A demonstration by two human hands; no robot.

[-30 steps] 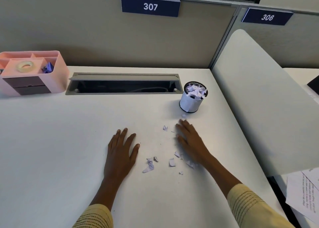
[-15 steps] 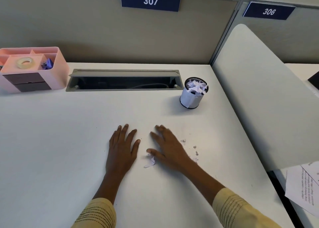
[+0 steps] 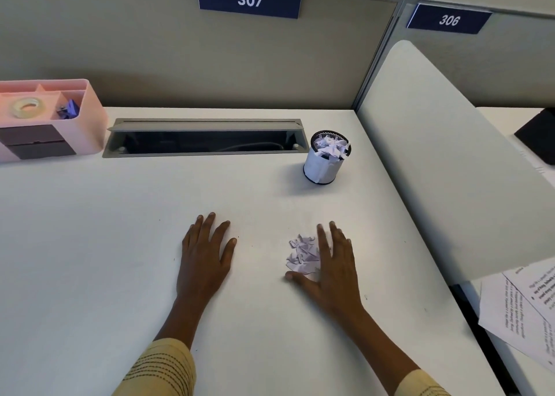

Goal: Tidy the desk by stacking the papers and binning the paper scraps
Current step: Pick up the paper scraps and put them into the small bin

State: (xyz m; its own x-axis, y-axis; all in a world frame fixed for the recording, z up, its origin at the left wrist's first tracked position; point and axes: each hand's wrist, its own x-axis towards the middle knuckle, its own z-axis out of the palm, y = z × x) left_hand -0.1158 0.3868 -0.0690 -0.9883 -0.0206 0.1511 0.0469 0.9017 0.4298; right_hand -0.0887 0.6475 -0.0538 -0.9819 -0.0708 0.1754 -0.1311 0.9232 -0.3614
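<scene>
Gathering is the step in hand, by my read: the paper scraps point(image 3: 302, 255) sit in one small crumpled heap on the desk point(image 3: 90, 245), just left of the right hand point(image 3: 330, 263). That hand lies flat, fingers point(image 3: 322, 236) spread wide & thumb reaching under the heap's near edge; it cups the pile from the side but grips nothing. Left hand point(image 3: 207, 254) rests palm-down, fingers apart, well left of the heap, also holding nothing.

Risks from here, as I judge them: bits are light & loose, so a one-hand pinch would likely shed small pieces back onto the desk. A fast sweep could fan the heap apart. The bin point(image 3: 327, 161), a small mesh cup further back & a little to the right, looks heaped to its rim w/ scraps already, so more dropped on top may roll off or spill over the side; a knock from the hand could tip it, since it seems light.

Around: open cable tray point(image 3: 204, 139) set into the desk directly left of the bin, a gap that stray bits could fall into. Pink organiser point(image 3: 51, 119) at far left w/ a tape roll point(image 3: 27, 107) in it. Curved divider panel point(image 3: 444, 161) along the right edge. Printed papers point(image 3: 522, 311) lie beyond it at lower right, prob. on the next surface, though that corner is cut off. Nothing stands btw heap & bin.
</scene>
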